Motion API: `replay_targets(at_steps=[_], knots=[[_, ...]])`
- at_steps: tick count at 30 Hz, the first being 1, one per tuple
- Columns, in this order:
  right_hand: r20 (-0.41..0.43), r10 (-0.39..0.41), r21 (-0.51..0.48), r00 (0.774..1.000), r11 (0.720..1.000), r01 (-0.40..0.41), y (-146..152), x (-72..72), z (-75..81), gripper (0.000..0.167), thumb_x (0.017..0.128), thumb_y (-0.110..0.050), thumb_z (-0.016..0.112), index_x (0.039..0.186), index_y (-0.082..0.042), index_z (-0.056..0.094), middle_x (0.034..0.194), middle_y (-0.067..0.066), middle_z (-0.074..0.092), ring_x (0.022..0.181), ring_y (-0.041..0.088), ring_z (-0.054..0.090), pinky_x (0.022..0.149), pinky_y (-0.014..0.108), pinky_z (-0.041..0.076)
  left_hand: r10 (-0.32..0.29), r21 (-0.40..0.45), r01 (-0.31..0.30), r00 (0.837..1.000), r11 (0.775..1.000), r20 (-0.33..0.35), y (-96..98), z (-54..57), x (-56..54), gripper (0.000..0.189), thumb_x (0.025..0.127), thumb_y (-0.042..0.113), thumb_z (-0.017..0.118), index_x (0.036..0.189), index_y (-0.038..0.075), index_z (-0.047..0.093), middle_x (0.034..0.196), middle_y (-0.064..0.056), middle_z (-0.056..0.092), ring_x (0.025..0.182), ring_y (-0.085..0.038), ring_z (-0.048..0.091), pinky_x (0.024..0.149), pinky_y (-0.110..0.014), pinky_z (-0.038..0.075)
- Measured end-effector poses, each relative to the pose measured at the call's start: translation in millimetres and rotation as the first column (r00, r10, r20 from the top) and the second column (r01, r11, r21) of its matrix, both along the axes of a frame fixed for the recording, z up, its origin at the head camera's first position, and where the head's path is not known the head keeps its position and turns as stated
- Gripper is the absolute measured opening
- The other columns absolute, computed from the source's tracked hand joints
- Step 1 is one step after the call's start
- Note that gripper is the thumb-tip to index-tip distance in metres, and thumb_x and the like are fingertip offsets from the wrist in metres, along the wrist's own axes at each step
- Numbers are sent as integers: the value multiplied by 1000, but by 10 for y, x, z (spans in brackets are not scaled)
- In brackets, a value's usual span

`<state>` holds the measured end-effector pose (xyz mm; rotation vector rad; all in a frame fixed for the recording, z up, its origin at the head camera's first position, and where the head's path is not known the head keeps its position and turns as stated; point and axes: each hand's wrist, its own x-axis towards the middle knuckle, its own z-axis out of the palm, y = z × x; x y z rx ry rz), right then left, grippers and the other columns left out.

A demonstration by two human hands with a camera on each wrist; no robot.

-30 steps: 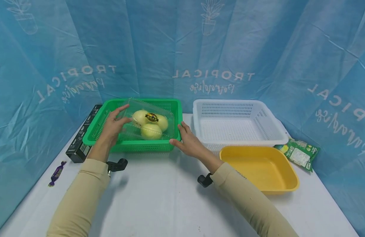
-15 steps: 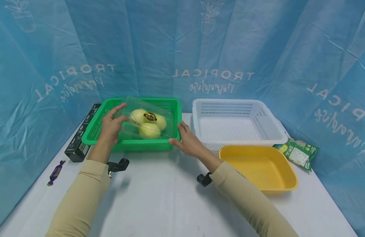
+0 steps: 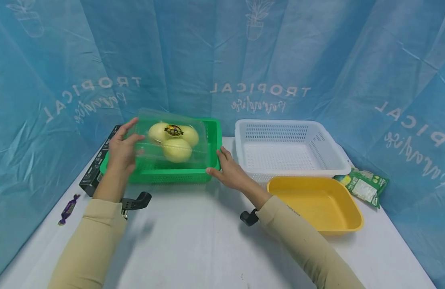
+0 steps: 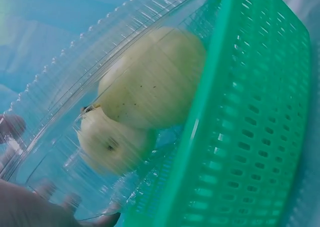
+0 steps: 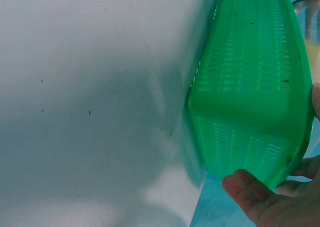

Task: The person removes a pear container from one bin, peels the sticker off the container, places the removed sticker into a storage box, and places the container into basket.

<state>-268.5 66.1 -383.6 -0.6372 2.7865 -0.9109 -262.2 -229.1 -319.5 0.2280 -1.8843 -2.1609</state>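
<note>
My left hand [image 3: 122, 149] holds the left end of a clear plastic clamshell box [image 3: 144, 138], thumb and fingers on either side of it. Inside are 3 pale yellow-green fruits [image 3: 177, 150], perhaps apples or pears; a black-and-gold label [image 3: 173, 130] is on the lid. The box is tilted, its left end raised above the green basket [image 3: 171, 176]. In the left wrist view two fruits [image 4: 155, 79] show through the plastic. With fairly straight fingers, my right hand [image 3: 230, 170] touches the basket's right front corner; in the right wrist view its fingers [image 5: 245, 187] lie against the outer wall.
Right of the green basket stands a white perforated basket [image 3: 280, 160], with a yellow tub [image 3: 316, 206] in front. A green packet [image 3: 364, 188] lies at the far right. On the left are a black box [image 3: 94, 176] and a purple-wrapped candy [image 3: 68, 210]. Blue curtain surrounds the table.
My left hand has moved left and up, and the clamshell box with the fruits has risen and shifted left with it. The right hand and the green basket have stayed put.
</note>
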Motion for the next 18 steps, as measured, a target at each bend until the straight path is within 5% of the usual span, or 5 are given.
replay_targets(at_steps=[12, 18], knots=[[5, 2, -9, 1000, 1000, -2, -1, 8, -2, 84, 93, -53, 46, 152, -8, 8, 160, 11, -4, 141, 32, 30, 111, 48, 35, 84, 101, -81, 996, 992, -24, 19, 126, 179, 53, 90, 3, 56, 135, 30, 52, 152, 15, 26, 145, -19, 12, 104, -60, 26], [0, 6, -13, 1000, 1000, -6, 1, 4, -1, 84, 93, -53, 46, 152, -7, 8, 160, 11, -4, 142, 32, 29, 111, 47, 34, 77, 149, -70, 996, 986, -41, 39, 202, 296, 53, 91, 1, 53, 135, 29, 51, 152, 16, 27, 142, -22, 17, 108, -62, 22]])
